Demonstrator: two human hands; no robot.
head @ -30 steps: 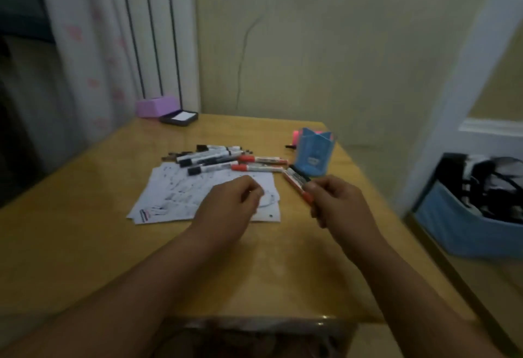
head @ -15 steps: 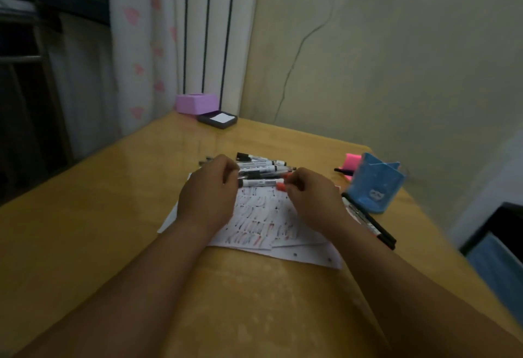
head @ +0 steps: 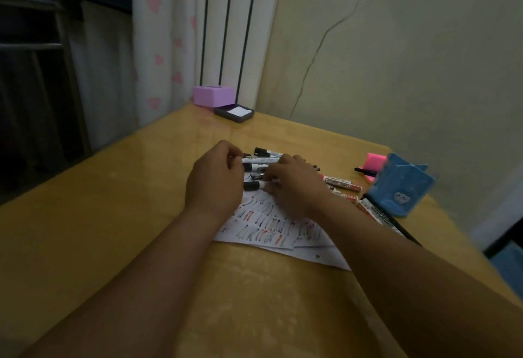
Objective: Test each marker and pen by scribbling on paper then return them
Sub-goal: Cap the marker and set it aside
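- Marker pile: black-capped, white-barrelled markers lying side by side at centre frame, just above the top edge of the paper. The sheet is already crowded with red and black scribbles.
- Left hand: fingers curled at the cap ends on the pile's left side. I cannot tell whether it grips a marker or only touches one.
- Right hand: fingers bent down across several barrels. A pinch or mere contact, I cannot tell.
- Red-capped markers lie right of the pile, near the blue holder at the right of the frame.
- Table: glossy wood. A pink box and dark tray sit at the upper centre, well apart from the work.
- Risks, as I judge them: lifting one barrel from under spread fingers may set its neighbours rolling on the slick top. Loose groups with no clear sorting invite retesting or skipping one. The right forearm over the sheet may drag it or smear fresh ink.
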